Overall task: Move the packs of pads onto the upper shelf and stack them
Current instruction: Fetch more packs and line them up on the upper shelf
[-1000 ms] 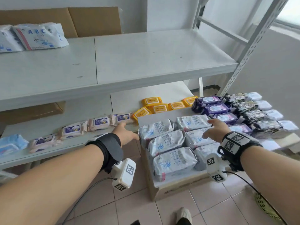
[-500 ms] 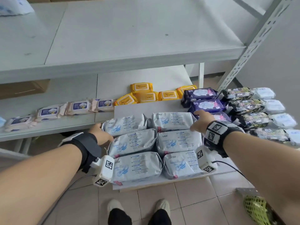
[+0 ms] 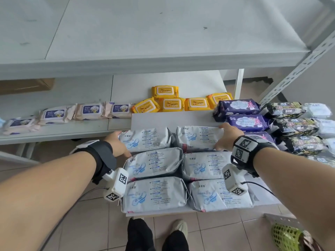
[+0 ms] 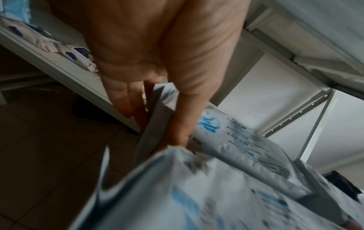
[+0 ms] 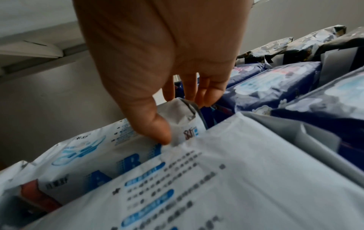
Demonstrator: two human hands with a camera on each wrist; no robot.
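Several white pad packs lie in two columns on a white board point(image 3: 174, 118) over the floor. My left hand point(image 3: 117, 144) grips the outer end of the far left pack point(image 3: 146, 139). In the left wrist view its thumb point(image 4: 177, 124) lies along the near side and its fingers point(image 4: 126, 105) reach down past the end. My right hand point(image 3: 224, 136) pinches the outer end of the far right pack point(image 3: 197, 137); the thumb point(image 5: 157, 130) presses the near side of that pack point(image 5: 183, 115) and the fingers point(image 5: 199, 95) go behind it. The upper shelf point(image 3: 163, 37) lies bare above.
The lower shelf point(image 3: 72, 129) holds baby wipes packs point(image 3: 88, 110) and yellow wipes packs point(image 3: 174, 104). Purple packs point(image 3: 241, 122) and dark patterned packs point(image 3: 293, 124) lie right of the white ones. A slotted shelf post point(image 3: 297, 69) rises at the right. My feet point(image 3: 157, 236) stand below.
Both hands have come down onto the outer ends of the far row of white packs and closed on them. My head has tilted down and moved closer.
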